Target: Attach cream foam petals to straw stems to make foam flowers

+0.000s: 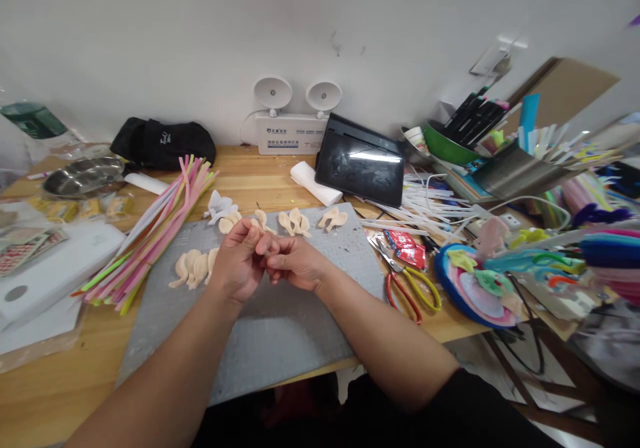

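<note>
My left hand (239, 261) and my right hand (299, 263) meet over the grey mat (285, 328), fingertips pinched together. What they pinch is small and mostly hidden by the fingers. Just beyond the fingertips shows a cream curled fuzzy piece (263, 221); whether it is held or lies on the mat I cannot tell. More cream curled pieces (295, 223) rest along the mat's far edge, with another pair (333, 219) to their right. A cluster of cream loops (193, 268) lies left of my left hand, partly covered by it. A whitish piece (220, 207) sits behind.
Left of the mat lies a bundle of pink and yellow pipe cleaners (150, 235). Scissors (405, 278) with red and yellow handles lie at the right, beside a red packet (406, 248). A black tablet (361, 161) leans at the back. Coloured fuzzy pieces (480, 288) crowd the right.
</note>
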A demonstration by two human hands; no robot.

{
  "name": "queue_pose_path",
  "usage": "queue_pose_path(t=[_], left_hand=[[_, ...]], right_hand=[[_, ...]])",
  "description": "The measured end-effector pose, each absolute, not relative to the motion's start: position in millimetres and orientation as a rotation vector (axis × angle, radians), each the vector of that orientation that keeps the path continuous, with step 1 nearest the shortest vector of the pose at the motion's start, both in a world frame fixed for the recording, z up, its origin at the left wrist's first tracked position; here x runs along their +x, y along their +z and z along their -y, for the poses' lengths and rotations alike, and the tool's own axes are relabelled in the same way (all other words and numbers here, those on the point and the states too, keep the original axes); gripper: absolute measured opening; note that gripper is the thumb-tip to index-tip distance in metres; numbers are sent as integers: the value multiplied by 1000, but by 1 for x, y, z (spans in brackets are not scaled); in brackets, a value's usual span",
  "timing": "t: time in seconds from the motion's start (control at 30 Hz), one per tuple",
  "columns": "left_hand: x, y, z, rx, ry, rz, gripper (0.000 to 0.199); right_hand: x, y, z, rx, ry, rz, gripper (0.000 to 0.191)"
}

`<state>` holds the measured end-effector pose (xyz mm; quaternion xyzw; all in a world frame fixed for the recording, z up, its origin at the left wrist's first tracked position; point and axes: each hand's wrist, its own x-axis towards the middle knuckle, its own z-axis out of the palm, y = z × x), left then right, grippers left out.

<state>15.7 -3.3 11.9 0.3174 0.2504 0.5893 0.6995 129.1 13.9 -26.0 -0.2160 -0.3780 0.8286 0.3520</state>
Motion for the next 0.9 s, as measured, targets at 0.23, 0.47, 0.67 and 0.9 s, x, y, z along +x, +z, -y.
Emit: queue_pose_path(t=[0.23,0.47,0.67,0.9], left_hand=[[15,15,4,723,1302,-566,23],[16,16,5,744,1303,-556,23],[16,13,5,737,1278,-567,25],[17,18,4,637,1357,-575,29]], right_hand=[[131,-28,-14,-541,2165,997,26],[131,-26,-14,-580,2176,1001,27],[127,-25,-13,-633,2113,1042,28],[123,-26,-14,-619,1974,1144,28]])
